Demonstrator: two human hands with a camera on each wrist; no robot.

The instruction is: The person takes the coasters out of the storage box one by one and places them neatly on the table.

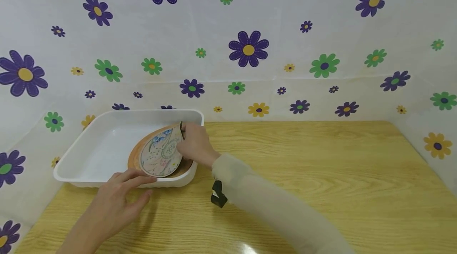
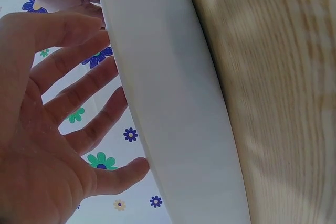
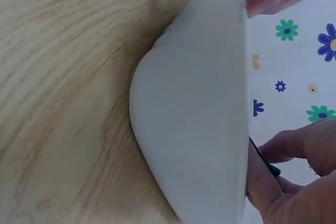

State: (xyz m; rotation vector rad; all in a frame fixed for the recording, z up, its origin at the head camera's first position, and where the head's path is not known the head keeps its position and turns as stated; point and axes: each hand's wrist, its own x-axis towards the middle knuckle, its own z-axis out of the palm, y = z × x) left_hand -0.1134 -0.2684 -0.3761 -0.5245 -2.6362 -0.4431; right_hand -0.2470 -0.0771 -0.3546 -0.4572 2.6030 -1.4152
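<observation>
A white plastic tub (image 1: 96,147) stands at the left of the table. Inside its right end leans a round, flat, floral-printed piece (image 1: 160,154), tilted, with an orange-brown round piece (image 1: 135,154) behind and under it. My right hand (image 1: 195,143) pinches the floral piece at its right edge, where a dark strip shows by the fingers; in the right wrist view the tub's wall hides most of what it holds. My left hand (image 1: 119,194) rests its fingertips on the tub's front rim, the fingers spread and fairly straight in the left wrist view.
Wood-grain table (image 1: 303,174) extends to the right of the tub. A white sheet (image 1: 214,20) printed with flowers hangs behind and at both sides. A black strap piece (image 1: 218,194) hangs below the right sleeve (image 1: 250,186).
</observation>
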